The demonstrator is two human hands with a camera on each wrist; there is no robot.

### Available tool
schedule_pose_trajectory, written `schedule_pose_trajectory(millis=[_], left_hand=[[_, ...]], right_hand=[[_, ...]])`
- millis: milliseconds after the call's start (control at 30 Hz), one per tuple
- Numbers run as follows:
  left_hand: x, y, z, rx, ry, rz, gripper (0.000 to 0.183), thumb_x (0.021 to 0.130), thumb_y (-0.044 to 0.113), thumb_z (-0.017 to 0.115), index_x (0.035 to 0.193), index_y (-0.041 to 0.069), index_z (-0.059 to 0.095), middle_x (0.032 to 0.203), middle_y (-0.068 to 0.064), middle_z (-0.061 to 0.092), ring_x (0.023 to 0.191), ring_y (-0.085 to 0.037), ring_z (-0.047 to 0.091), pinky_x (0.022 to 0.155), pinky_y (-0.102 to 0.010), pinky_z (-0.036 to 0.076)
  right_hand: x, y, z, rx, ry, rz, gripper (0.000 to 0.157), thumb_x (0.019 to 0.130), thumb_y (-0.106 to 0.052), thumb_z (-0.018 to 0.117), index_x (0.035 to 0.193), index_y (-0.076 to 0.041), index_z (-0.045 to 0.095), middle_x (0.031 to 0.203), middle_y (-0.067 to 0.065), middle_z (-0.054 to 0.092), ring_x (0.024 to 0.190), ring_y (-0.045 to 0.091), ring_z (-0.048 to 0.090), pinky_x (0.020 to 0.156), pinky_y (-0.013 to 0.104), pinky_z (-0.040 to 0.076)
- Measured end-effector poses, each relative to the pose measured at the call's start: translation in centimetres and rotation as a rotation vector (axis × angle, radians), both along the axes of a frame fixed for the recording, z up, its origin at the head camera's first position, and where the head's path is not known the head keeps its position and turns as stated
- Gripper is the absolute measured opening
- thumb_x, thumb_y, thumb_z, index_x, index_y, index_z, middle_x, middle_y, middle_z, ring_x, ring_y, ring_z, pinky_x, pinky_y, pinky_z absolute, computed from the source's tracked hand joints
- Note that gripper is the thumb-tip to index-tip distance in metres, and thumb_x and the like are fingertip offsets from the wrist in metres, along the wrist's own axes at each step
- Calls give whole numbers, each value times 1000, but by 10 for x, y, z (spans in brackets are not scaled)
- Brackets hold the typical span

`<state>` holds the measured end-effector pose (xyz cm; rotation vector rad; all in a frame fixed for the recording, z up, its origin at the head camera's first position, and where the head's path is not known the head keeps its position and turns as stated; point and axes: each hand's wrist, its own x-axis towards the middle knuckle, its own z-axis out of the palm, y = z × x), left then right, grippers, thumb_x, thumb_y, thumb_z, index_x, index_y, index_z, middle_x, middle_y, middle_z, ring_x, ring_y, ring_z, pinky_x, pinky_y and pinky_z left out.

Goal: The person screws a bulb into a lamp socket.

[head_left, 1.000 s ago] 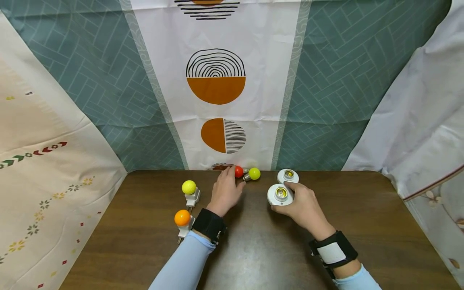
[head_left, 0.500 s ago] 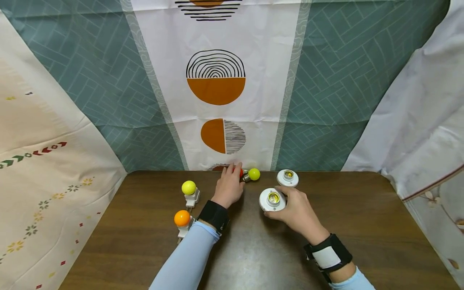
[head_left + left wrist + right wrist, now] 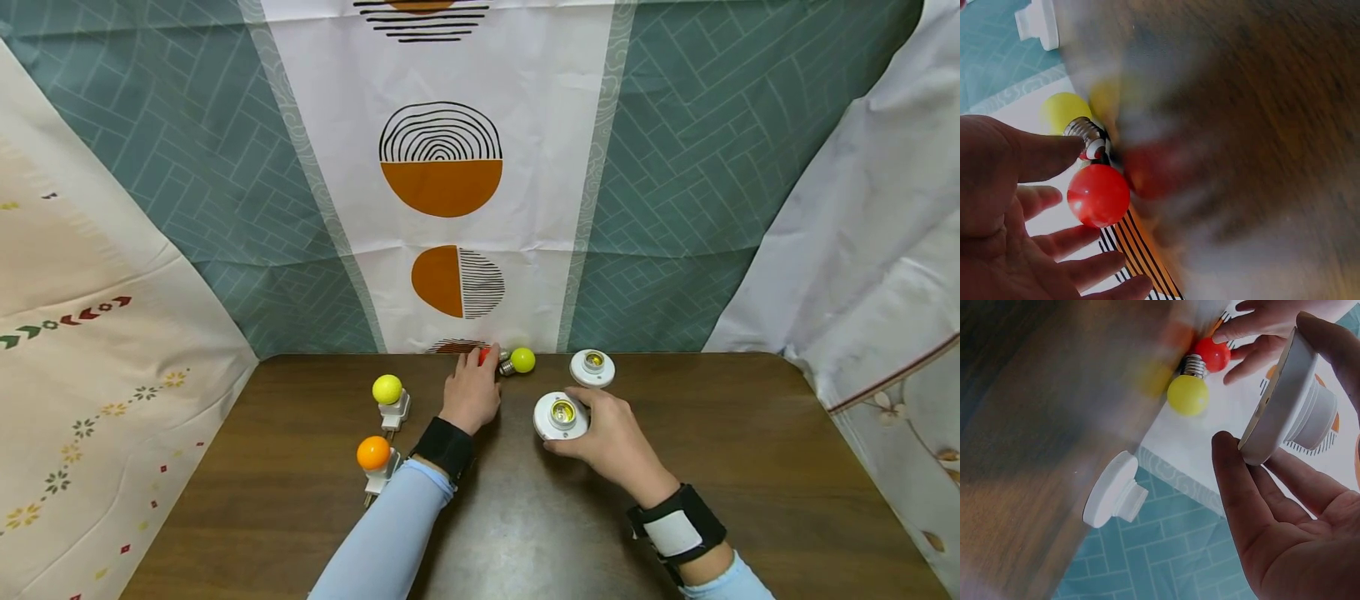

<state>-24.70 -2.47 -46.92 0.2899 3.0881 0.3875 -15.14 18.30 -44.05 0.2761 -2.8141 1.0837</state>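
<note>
My right hand (image 3: pixel 617 433) grips a round white lamp holder (image 3: pixel 553 427) by its rim, thumb on one side and fingers on the other. In the right wrist view this lamp holder (image 3: pixel 1291 400) is raised off the table. My left hand (image 3: pixel 472 395) reaches over a red light bulb (image 3: pixel 1099 195) at the back of the table. Its fingers are spread around the bulb, with the thumb by a metal screw base; whether they touch it I cannot tell. Beside the red bulb lies a yellow-green bulb (image 3: pixel 523 360). A second white lamp holder (image 3: pixel 582 377) stands behind my right hand.
On the left of the brown table (image 3: pixel 495 533), a yellow bulb (image 3: pixel 387 389) and an orange bulb (image 3: pixel 373 452) sit in white plug-in sockets. The orange one is close to my left forearm. A patterned cloth (image 3: pixel 525 167) hangs right behind the table's far edge.
My right hand has drawn the lamp holder left and toward me, apart from the second one. My left hand has shifted right, over the red bulb.
</note>
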Motion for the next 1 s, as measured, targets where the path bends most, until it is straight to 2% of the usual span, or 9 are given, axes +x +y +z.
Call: schedule_pose_trajectory(millis=[200,367,567,700,833,1000], left_hand=[[6,-1,0,1,33,46,62,87,26,62,143,23,37,132,-18,41,121,-38,39,89,-50,39],[12,1,1,18,34,106,55,84,28,66,133,16,46,109,-17,51,94,-34,54,73,-45,46],[18,0,-1,14,14,169,36,82,28,68,109,10,54,85,-10,56,70,-26,57,52,-39,46],[22,-4,0,14,-11,177,30,82,29,68,99,9,53,79,-7,56,64,-22,55,48,-36,44],[27,-9,5,79,-34,177,29,81,30,69,94,8,54,75,-4,54,62,-20,52,48,-34,43],[37,-16,20,217,-16,146,27,81,26,69,90,5,54,74,-4,53,60,-18,51,52,-31,44]], right_hand=[[2,0,-1,1,-4,-5,81,56,-42,86,122,-6,57,110,2,59,97,14,54,80,32,45],[2,0,-1,-7,1,-4,83,55,-42,87,123,-6,56,112,2,59,97,15,54,80,32,46],[2,0,0,-29,18,4,86,55,-41,87,126,-5,54,117,3,58,101,16,54,83,34,45],[2,0,0,-42,42,-2,88,54,-40,87,127,-6,53,117,2,57,100,15,54,83,34,45],[3,-1,1,-44,53,-7,87,54,-40,88,126,-7,54,115,1,58,98,15,54,81,34,46],[4,0,1,-31,67,-15,86,53,-42,87,125,-7,55,115,2,58,98,16,54,81,35,46]])
